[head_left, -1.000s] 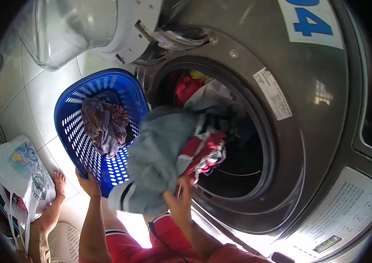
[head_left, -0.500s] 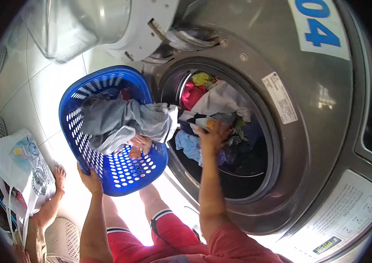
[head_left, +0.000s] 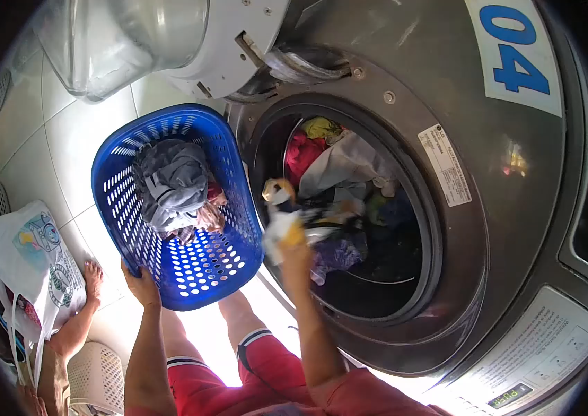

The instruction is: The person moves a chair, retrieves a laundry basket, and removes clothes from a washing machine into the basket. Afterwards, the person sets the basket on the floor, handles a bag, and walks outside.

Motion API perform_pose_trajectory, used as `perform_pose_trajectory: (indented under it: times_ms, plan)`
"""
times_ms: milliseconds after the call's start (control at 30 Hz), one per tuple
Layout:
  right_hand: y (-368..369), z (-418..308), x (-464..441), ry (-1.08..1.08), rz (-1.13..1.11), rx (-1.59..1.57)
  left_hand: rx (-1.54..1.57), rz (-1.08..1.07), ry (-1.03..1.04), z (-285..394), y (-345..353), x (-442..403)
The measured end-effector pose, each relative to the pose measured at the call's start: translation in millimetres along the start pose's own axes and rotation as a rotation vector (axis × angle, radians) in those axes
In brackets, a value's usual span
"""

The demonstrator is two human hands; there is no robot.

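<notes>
Our left hand (head_left: 143, 286) curls firmly round the basket (head_left: 200, 299)'s near rim. Our right hand (head_left: 296, 255) (blurred) closes on clothes (head_left: 280, 227) at the drum (head_left: 387, 281)'s left edge; trailing loosely past our fingers, a piece could slip between basket and drum.

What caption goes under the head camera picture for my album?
One hand grips the blue plastic basket; the other pulls blurry clothes from the big round dark washer.
</notes>
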State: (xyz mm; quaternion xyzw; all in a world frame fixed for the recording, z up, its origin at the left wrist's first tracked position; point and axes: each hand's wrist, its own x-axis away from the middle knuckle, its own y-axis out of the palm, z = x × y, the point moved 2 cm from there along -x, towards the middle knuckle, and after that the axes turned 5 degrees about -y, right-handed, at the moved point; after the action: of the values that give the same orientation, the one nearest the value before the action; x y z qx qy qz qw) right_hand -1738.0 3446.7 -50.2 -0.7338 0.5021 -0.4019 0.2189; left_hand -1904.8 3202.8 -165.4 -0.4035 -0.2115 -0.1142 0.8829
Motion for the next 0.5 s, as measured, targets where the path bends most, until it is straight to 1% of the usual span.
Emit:
perform_pose_trajectory:
  times_ms: [33, 67, 100, 133, 167, 233, 267, 300, 333, 367, 400, 433, 467, 500]
  plan:
    - [27, -15, 21, -0.01, -0.15, 0.135, -0.003, -0.002, 0.002, 0, -1, 1]
    - [48, -53, 48, -0.025, -0.114, -0.399, 0.004, -0.001, 0.01, 1, -1, 1]
    - [72, -50, 62, -0.292, -0.095, -0.239, 0.015, 0.003, 0.019, 2, 0, 0]
    - [83, -55, 67, -0.024, -0.299, -0.332, 0.538, -0.063, -0.057, -10, 7, -1]
    - [77, -78, 61, 0.025, -0.361, -0.289, 1.056, -0.133, -0.136, -28, 14, -2]
    - [80, -55, 35, -0.006, -0.373, -0.341, -0.052, -0.088, 0.252, -50, 10, -7]
    - [75, -11, 12, -0.332, -0.27, 0.041, 0.013, -0.067, 0.12, -28, 6, -5]
    - [34, -29, -9, -0.273, -0.138, 0.149, 0.077, -0.043, -0.016, -3, 2, -3]
    - [2, -23, -30, -0.415, 0.05, 0.478, 0.079, -0.04, -0.024, 3, 0, -3]
    - [-26, -20, -44, -0.439, 0.183, 0.906, 0.066, 0.004, 0.03, 7, -1, -2]
    - [-37, 19, -59, -0.27, 0.191, 0.989, 0.05, 0.042, 0.086, 7, -3, 1]
    - [-43, 55, -69, -0.092, 0.204, 1.064, 0.048, 0.039, 0.083, 5, -3, 3]
    - [-46, 55, -73, -0.09, 0.205, 1.062, 0.06, 0.031, 0.086, 4, -3, 3]
    - [-42, 59, -82, 0.058, -0.015, 0.993, 0.074, 0.026, 0.092, 4, -2, 1]
